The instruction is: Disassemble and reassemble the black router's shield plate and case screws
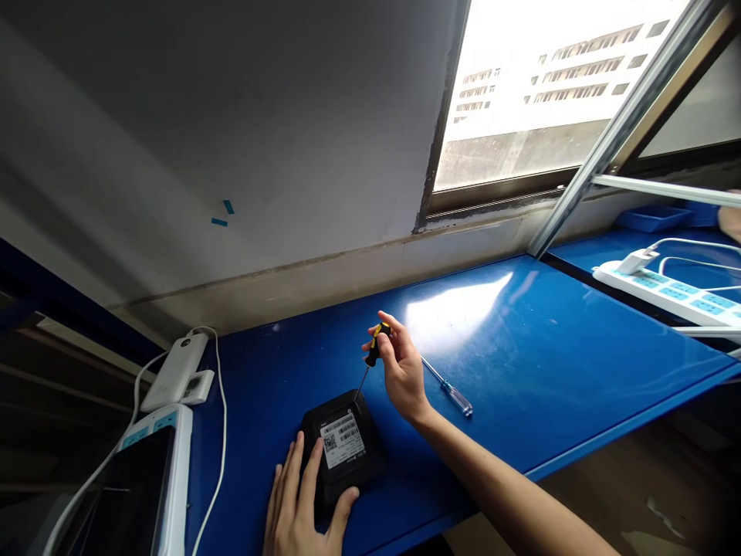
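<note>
A black box-like device (370, 455) with a white printed label (343, 440) lies on the blue table (260, 401). My left hand (304, 502) rests on its near left part, fingers spread. In my right hand (402, 371) is a yellow and black screwdriver (379, 345), held by the handle and tilted. Its thin shaft points down and its tip meets the far edge of the device near a corner. A second screwdriver with a clear handle (457, 398) lies on the table just right of my right hand.
At left are a white power bank (175, 371), a white cable (223, 432), a power strip (184, 463) and a dark screen (136, 494). Beyond the metal frame (570, 202) at right are another power strip (665, 292), a blue tray (652, 218) and part of a person's hand (730, 221).
</note>
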Motion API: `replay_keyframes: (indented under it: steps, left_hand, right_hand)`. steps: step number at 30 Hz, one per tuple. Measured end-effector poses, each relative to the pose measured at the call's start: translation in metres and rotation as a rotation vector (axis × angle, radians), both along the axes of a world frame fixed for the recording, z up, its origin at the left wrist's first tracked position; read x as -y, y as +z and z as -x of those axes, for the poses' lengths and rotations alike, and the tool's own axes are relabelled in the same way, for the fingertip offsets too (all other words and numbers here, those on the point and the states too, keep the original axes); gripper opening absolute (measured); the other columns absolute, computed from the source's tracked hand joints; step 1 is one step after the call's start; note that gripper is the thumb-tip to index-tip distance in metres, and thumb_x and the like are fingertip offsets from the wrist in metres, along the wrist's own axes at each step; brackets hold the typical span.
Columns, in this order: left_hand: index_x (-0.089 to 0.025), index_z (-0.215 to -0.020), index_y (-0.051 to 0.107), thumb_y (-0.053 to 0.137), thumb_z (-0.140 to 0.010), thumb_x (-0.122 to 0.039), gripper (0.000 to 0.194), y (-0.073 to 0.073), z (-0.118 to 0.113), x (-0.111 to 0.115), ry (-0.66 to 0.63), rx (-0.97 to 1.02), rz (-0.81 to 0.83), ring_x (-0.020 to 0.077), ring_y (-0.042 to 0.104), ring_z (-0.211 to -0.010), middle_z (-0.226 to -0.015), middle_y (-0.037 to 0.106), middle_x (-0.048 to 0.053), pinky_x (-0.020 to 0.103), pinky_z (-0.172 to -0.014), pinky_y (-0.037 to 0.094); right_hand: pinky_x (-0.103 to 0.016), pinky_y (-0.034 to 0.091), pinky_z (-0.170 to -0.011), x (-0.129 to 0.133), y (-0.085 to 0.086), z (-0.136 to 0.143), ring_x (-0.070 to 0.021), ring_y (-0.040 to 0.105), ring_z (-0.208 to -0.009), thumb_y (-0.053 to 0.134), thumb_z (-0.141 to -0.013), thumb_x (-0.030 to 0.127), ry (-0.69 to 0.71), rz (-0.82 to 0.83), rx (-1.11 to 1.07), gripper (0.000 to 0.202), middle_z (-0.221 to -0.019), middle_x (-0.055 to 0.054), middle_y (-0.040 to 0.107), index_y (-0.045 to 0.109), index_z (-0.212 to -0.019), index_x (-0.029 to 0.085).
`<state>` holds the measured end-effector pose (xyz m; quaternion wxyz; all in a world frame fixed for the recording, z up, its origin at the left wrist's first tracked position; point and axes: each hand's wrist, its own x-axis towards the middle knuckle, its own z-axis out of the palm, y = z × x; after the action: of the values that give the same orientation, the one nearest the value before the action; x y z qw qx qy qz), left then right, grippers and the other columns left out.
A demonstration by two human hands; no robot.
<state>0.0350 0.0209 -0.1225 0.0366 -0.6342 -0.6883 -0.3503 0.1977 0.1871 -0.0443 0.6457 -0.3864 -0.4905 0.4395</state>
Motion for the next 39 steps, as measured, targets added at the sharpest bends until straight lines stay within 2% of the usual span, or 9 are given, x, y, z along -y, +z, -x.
replay_keyframes:
  steps: [5, 12, 16, 20, 26, 34, 36, 39]
  left_hand:
    - [-0.031, -0.143, 0.054, 0.057, -0.095, -0.056, 0.055, 0.000, -0.002, -0.001, 0.027, 0.009, -0.009, 0.0341, 0.060, -0.131, -0.149, 0.059, 0.010, 0.058, -0.112, 0.044]
    - [-0.030, -0.140, 0.057, 0.058, -0.093, -0.056, 0.053, 0.003, -0.003, -0.001, 0.042, 0.034, -0.008, 0.0347, 0.059, -0.132, -0.147, 0.060, 0.011, 0.059, -0.114, 0.041]
    - [-0.027, -0.139, 0.057, 0.057, -0.094, -0.055, 0.053, 0.004, -0.003, -0.002, 0.046, 0.004, -0.013, 0.0359, 0.060, -0.130, -0.146, 0.061, 0.013, 0.059, -0.112, 0.043]
    - [-0.028, -0.139, 0.057, 0.057, -0.094, -0.057, 0.054, 0.003, -0.003, -0.002, 0.053, 0.000, -0.007, 0.0358, 0.060, -0.131, -0.146, 0.061, 0.013, 0.058, -0.111, 0.045]
    - [-0.027, -0.138, 0.059, 0.058, -0.094, -0.058, 0.054, 0.001, -0.002, -0.002, 0.062, 0.024, -0.016, 0.0352, 0.060, -0.131, -0.142, 0.064, 0.012, 0.058, -0.113, 0.043]
    - [-0.027, -0.136, 0.060, 0.058, -0.093, -0.058, 0.053, 0.003, -0.002, -0.003, 0.063, 0.041, -0.034, 0.0357, 0.061, -0.130, -0.140, 0.065, 0.013, 0.059, -0.114, 0.042]
    - [-0.027, -0.137, 0.060, 0.059, -0.093, -0.056, 0.053, 0.002, -0.002, -0.003, 0.056, 0.039, -0.034, 0.0357, 0.060, -0.130, -0.140, 0.065, 0.012, 0.058, -0.113, 0.042]
    - [-0.028, -0.137, 0.060, 0.060, -0.092, -0.056, 0.052, 0.002, -0.002, -0.002, 0.058, 0.050, -0.029, 0.0353, 0.060, -0.130, -0.140, 0.065, 0.011, 0.057, -0.113, 0.042]
  right_hand:
    - [-0.025, 0.055, -0.062, 0.000, -0.004, -0.001, -0.0115, 0.059, -0.072, 0.065, -0.095, 0.045, -0.097, -0.001, 0.098, 0.034, -0.090, 0.001, 0.057, 0.061, -0.124, 0.027]
    - [-0.023, 0.048, -0.054, 0.001, -0.001, -0.001, -0.0095, 0.049, -0.061, 0.064, -0.095, 0.047, -0.095, 0.001, 0.061, 0.033, -0.083, 0.004, 0.052, 0.060, -0.121, 0.027]
    - [-0.022, 0.044, -0.050, 0.000, -0.001, -0.001, -0.0092, 0.046, -0.056, 0.063, -0.095, 0.048, -0.057, 0.032, 0.037, 0.036, -0.075, 0.005, 0.049, 0.058, -0.124, 0.026]
    - [-0.022, 0.042, -0.048, 0.002, -0.001, 0.000, -0.0094, 0.042, -0.053, 0.062, -0.095, 0.050, 0.055, 0.063, 0.064, 0.039, -0.066, 0.007, 0.045, 0.058, -0.125, 0.025]
    - [-0.022, 0.036, -0.046, 0.008, 0.002, 0.004, -0.0091, 0.037, -0.052, 0.062, -0.095, 0.047, 0.165, 0.029, 0.129, 0.034, -0.067, 0.007, 0.041, 0.062, -0.121, 0.024]
    - [-0.022, 0.036, -0.046, 0.011, 0.003, 0.004, -0.0095, 0.040, -0.054, 0.063, -0.096, 0.044, 0.177, -0.012, 0.199, 0.032, -0.071, 0.005, 0.045, 0.066, -0.123, 0.027]
    - [-0.022, 0.040, -0.047, 0.011, 0.004, 0.003, -0.0093, 0.045, -0.056, 0.063, -0.096, 0.044, 0.185, -0.024, 0.197, 0.032, -0.076, 0.003, 0.050, 0.067, -0.122, 0.027]
    - [-0.024, 0.051, -0.053, 0.011, 0.005, 0.002, -0.0106, 0.060, -0.064, 0.054, -0.100, 0.046, 0.252, -0.025, 0.117, 0.033, -0.097, -0.002, 0.062, 0.066, -0.124, 0.027]
